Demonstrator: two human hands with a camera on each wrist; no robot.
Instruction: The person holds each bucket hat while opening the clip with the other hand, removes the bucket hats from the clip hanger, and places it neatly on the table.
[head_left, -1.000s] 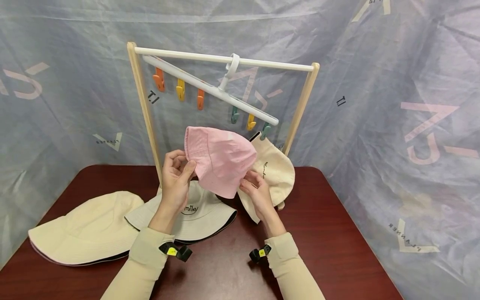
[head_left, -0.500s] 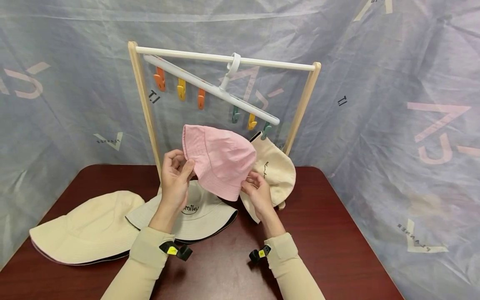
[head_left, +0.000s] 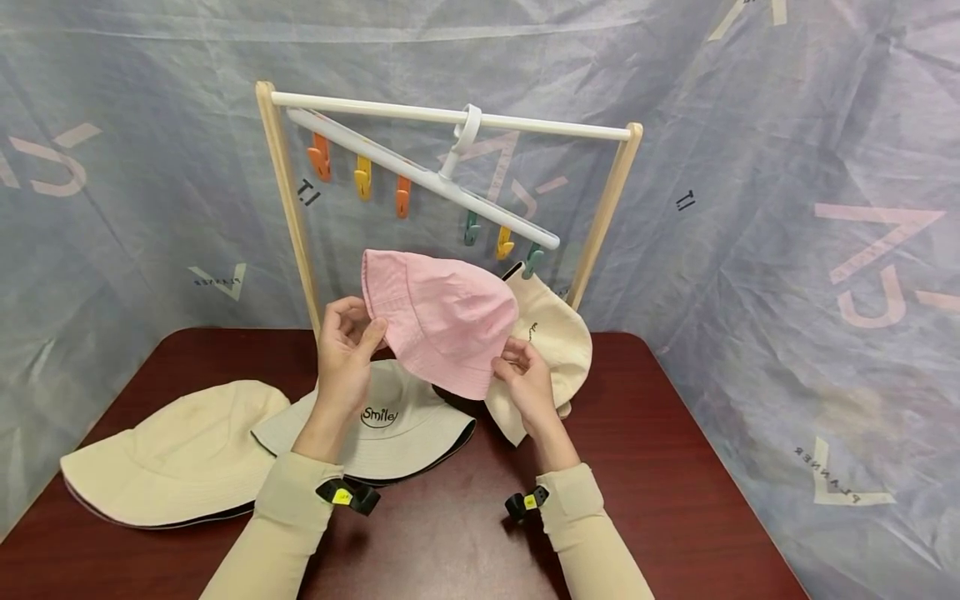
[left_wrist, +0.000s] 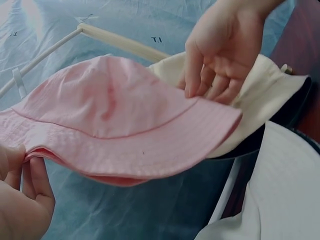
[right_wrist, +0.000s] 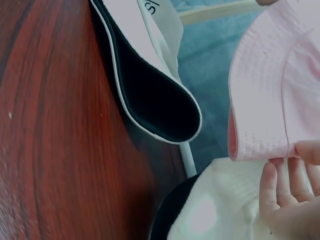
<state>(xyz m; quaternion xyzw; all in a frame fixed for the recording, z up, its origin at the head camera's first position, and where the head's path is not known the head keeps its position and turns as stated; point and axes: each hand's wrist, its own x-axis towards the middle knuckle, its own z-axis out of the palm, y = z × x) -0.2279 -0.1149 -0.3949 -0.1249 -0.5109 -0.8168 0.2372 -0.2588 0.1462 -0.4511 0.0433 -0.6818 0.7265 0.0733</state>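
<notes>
Pink bucket hat (head_left: 442, 321), one: held aloft between your two hands, in front of the rack (head_left: 615, 187), brim slanting downward. Your left hand (head_left: 347, 350): pinching the brim's edge, thumb against fingers. Your right hand (head_left: 528, 379): pinching the brim's opposite side. Cream hat (head_left: 566, 354), one: hung from a green clip (head_left: 533, 260) at the low end of the white hanger (head_left: 375, 150), behind your right hand. On your tabletop (head_left: 660, 483): "Smile" hat (head_left: 408, 442), pale with dark lining; plain cream-coloured hat (head_left: 180, 458), leftmost.
</notes>
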